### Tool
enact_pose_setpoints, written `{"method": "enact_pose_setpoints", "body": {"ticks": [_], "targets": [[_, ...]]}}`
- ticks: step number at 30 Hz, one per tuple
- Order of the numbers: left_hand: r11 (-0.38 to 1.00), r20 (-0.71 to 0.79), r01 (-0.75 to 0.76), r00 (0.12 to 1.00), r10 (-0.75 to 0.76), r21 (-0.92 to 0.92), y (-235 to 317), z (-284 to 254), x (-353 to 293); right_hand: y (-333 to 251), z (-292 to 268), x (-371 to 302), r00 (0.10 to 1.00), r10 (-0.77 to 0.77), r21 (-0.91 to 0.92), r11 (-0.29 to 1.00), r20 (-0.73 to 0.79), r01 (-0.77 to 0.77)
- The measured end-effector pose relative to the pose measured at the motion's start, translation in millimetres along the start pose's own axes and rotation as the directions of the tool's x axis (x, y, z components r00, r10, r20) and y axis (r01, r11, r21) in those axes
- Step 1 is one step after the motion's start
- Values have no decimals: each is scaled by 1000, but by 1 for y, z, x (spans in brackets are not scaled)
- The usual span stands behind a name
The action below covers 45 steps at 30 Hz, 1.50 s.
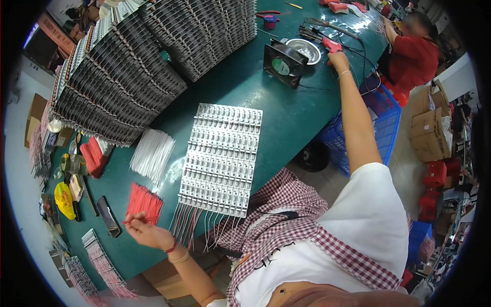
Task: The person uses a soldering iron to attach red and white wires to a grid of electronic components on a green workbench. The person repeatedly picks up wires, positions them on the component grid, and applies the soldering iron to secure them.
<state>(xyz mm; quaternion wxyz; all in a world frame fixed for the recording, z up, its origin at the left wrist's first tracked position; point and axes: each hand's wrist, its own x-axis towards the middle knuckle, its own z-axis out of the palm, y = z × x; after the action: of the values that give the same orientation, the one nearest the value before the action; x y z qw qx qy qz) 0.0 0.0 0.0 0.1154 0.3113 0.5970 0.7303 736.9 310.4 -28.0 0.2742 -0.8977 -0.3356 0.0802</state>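
My left hand [148, 234] is closed in a pinch at the near end of a bundle of red wires [144, 202]; a thin red wire end shows at the fingertips. Stretched far out to the right, my right hand [337, 61] grips the red handle of a soldering gun [332, 45] beside a round metal dish [305, 51]. Between the hands lies a pale panel of small metal-faced modules [222, 158] in rows. Red and white wires hang from its near edge. A bundle of white wires [152, 156] rests left of the panel.
Tall stacks of similar panels [120, 77] fill the table's back left. A black fan [285, 64] stands before the dish. Left are a phone [108, 217] and a yellow object [65, 199]. A blue basket [381, 128] stands beyond the table edge; a person in red [417, 59] sits at far right.
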Motion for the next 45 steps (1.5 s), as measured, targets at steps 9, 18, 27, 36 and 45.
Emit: {"method": "enact_pose_setpoints", "body": {"ticks": [9,18,27,36,45], "targets": [[999,108,48,993,-49,16,-4,-3,-19,-12,-57,-134,958,-285,996,82,40,-17],[910,450,408,827,-337,-69,61,-10,-21,-21,-110,-323,521,-805,865,-19,283,-501],[759,690,647,516,-508,74,90,17,-95,-100,-84,-507,274,-663,682,493,697,-540],[918,603,293,692,-397,268,97,-2,-121,-82,-72,-536,137,-647,601,580,750,-550],[658,751,-666,620,225,353,26,-24,-87,-15,-71,-516,203,-602,631,691,772,-353]]}}
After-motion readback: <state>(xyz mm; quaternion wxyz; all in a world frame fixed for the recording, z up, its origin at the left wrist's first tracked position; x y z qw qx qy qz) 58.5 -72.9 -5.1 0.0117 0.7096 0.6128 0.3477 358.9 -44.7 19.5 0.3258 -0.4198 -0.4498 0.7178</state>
